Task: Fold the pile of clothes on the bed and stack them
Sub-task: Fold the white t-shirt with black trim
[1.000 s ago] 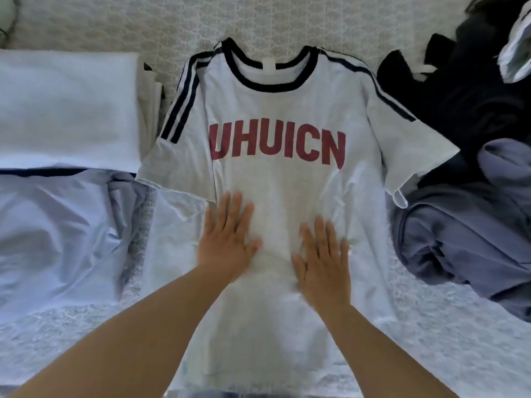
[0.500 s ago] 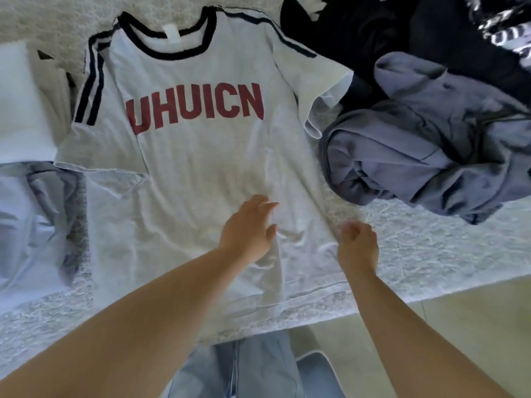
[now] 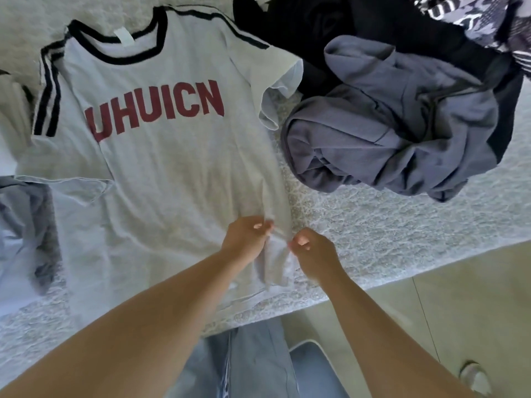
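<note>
Both hands pinch fabric at lower right side of white T-shirt (image 3: pixel 161 173): left hand (image 3: pixel 245 241) w/ fingers curled on a raised ridge of cloth, right hand (image 3: pixel 314 251) gripping the side edge just beside it, hands close together. Shirt lies face up on bed (image 3: pixel 388 234), red lettering showing, collar at far end, hem near bed edge. Right of grip: bare strip of bedspread, then grey garment (image 3: pixel 388 133) crumpled, dark clothes pile (image 3: pixel 301 27) behind it. Left edge: pale blue garment (image 3: pixel 20 225), touching shirt's sleeve. Floor (image 3: pixel 465 297) below right.
</note>
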